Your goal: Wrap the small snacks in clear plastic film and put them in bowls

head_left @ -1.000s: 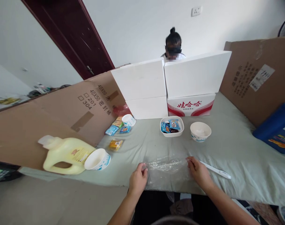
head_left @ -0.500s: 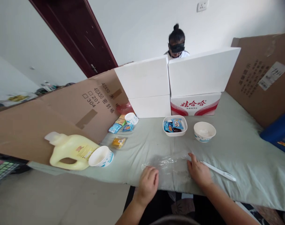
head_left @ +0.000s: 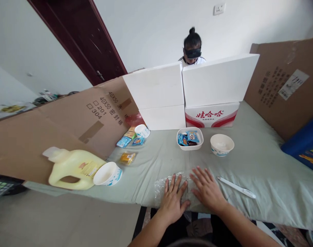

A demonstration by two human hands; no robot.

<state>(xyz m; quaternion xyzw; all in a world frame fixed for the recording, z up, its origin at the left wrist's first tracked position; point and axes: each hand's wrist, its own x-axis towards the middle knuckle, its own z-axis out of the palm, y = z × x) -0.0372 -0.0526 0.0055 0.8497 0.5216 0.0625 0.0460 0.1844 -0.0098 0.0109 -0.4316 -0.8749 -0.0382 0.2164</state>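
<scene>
A clear plastic sheet or bag (head_left: 160, 187) lies on the cloth-covered table at the near edge. My left hand (head_left: 173, 199) rests flat on it with the fingers spread. Beside it, my right hand (head_left: 207, 189) also lies palm down, fingers apart, over the sheet's right part. Neither hand grips anything. Just right of my right hand lies a white, slim, long-handled tool (head_left: 236, 187); I cannot tell its exact kind. Beyond the hands stand a white tray (head_left: 189, 148) with several small blue packets (head_left: 192, 136) and a paper bowl (head_left: 222, 144).
At left, a yellow jug (head_left: 74, 171) lies against a tilted paper bowl (head_left: 108, 174). Snack packets (head_left: 127, 157) and another paper bowl (head_left: 142, 131) sit farther back. White boxes (head_left: 218, 80) and cardboard (head_left: 61, 120) wall the table; a blue bottle (head_left: 304, 144) lies right. A person (head_left: 192, 48) is behind.
My hands have gone from curled fingers at the plastic's sides to spread flat palms on it, moving closer together. The plastic now lies flatter. The view has shifted slightly.
</scene>
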